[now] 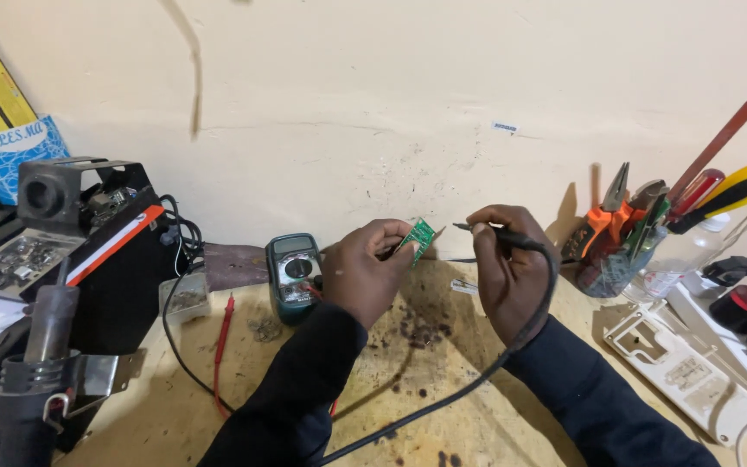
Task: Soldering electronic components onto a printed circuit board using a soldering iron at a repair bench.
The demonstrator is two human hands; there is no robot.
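Head view: left hand (365, 272) pinches green circuit board (421, 237); right hand (503, 272) grips black probe (499, 233), tip just beside board; probing step, steady contact needed.

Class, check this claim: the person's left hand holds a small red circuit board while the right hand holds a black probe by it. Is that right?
Not quite. The head view shows the circuit board in the left hand is green, not red. The rest stands: the right hand holds a black probe by it.
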